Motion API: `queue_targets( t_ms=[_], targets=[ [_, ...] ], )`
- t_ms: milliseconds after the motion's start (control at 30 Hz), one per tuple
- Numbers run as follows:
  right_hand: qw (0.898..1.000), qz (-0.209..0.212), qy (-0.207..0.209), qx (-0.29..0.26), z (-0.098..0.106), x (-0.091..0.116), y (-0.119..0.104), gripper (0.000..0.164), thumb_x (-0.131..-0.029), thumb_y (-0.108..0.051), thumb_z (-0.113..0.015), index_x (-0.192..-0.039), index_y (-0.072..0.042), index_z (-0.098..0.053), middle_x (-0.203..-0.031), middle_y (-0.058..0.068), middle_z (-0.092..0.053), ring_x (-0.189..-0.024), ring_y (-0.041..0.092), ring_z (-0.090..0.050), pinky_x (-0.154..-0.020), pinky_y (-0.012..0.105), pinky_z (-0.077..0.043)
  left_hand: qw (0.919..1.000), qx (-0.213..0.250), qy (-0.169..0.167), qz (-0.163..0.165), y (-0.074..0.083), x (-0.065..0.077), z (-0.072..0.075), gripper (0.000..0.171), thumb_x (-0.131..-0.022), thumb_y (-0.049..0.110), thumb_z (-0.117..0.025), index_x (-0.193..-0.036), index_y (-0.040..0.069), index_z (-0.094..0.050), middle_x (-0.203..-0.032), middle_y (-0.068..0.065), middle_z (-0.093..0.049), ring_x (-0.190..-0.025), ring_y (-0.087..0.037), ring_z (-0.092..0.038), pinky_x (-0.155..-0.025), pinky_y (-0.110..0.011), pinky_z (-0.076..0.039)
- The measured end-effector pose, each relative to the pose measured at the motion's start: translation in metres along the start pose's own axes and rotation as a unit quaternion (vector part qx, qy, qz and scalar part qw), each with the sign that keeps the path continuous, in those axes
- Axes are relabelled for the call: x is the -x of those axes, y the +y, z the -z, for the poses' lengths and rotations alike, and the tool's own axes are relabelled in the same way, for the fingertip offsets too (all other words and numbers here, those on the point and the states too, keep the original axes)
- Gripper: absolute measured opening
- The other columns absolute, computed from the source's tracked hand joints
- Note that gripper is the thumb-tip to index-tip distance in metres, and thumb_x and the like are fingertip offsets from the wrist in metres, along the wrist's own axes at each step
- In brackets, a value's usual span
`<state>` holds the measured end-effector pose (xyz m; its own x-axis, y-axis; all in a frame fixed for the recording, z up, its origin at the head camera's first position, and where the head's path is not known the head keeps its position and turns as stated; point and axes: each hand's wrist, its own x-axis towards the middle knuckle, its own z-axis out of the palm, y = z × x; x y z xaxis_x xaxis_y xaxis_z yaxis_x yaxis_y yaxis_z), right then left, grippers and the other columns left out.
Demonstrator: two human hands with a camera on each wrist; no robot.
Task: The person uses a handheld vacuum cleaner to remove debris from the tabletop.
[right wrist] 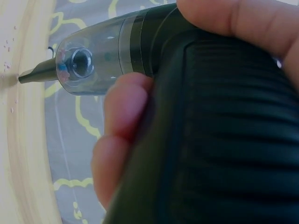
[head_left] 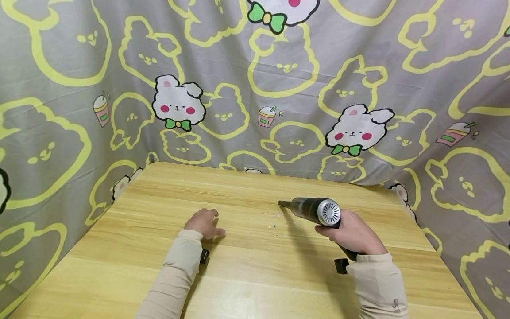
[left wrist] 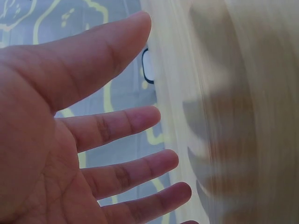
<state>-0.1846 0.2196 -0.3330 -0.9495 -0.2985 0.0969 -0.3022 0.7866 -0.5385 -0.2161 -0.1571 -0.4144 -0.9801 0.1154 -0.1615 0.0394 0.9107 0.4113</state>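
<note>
My right hand (head_left: 356,233) grips the ribbed black handle of a handheld vacuum cleaner (head_left: 312,210), fingers curled round it. Its narrow dark nozzle points left, with the tip right at the tabletop beside scattered small bits of debris (head_left: 275,226). In the right wrist view, the vacuum's clear dust chamber (right wrist: 105,56) has some pink and blue bits inside near the nozzle end. My left hand (head_left: 203,223) hovers close over the wooden table to the left of the bits, holding nothing. The left wrist view shows its thumb and fingers (left wrist: 126,126) spread and nearly straight.
The wood-grain table (head_left: 247,274) reaches back to a grey curtain (head_left: 235,62) with yellow outlines and white rabbit faces, which hangs behind and on both sides. Small black camera mounts (head_left: 341,266) sit at both wrists.
</note>
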Motion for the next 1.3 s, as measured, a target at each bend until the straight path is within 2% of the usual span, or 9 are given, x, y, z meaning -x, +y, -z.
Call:
queue_targets(
  t_ms=[300, 700, 1300],
  targets=[
    [1.0, 0.001, -0.005, -0.001, 0.0, 0.0, 0.001, 0.038, -0.077, -0.036, -0.075, -0.094, -0.004, -0.065, -0.074, 0.003, -0.064, -0.064, 0.015, -0.055, -0.061, 0.034, -0.048, 1.0, -0.001, -0.003, 0.005, -0.002, -0.001, 0.0, 0.062, -0.083, 0.032, -0.073, -0.131, 0.0, -0.05, -0.132, -0.03, -0.049, -0.12, -0.047, -0.045, -0.098, -0.058, -0.042],
    [1.0, -0.011, 0.0, 0.0, 0.003, 0.0, 0.003, 0.04, -0.078, -0.037, -0.075, -0.095, -0.003, -0.065, -0.072, 0.004, -0.064, -0.061, 0.015, -0.056, -0.059, 0.034, -0.048, 1.0, 0.001, 0.005, -0.005, -0.01, -0.002, 0.001, 0.063, -0.083, 0.031, -0.073, -0.13, -0.003, -0.05, -0.129, -0.03, -0.052, -0.118, -0.047, -0.046, -0.098, -0.058, -0.042],
    [1.0, -0.014, 0.005, -0.001, 0.008, 0.003, 0.01, 0.041, -0.079, -0.036, -0.074, -0.099, -0.002, -0.065, -0.074, 0.005, -0.063, -0.063, 0.015, -0.055, -0.059, 0.034, -0.047, 0.9999, 0.015, 0.001, 0.009, -0.016, 0.001, 0.007, 0.063, -0.084, 0.031, -0.072, -0.13, -0.004, -0.049, -0.13, -0.032, -0.05, -0.12, -0.048, -0.044, -0.1, -0.058, -0.04]
  ],
)
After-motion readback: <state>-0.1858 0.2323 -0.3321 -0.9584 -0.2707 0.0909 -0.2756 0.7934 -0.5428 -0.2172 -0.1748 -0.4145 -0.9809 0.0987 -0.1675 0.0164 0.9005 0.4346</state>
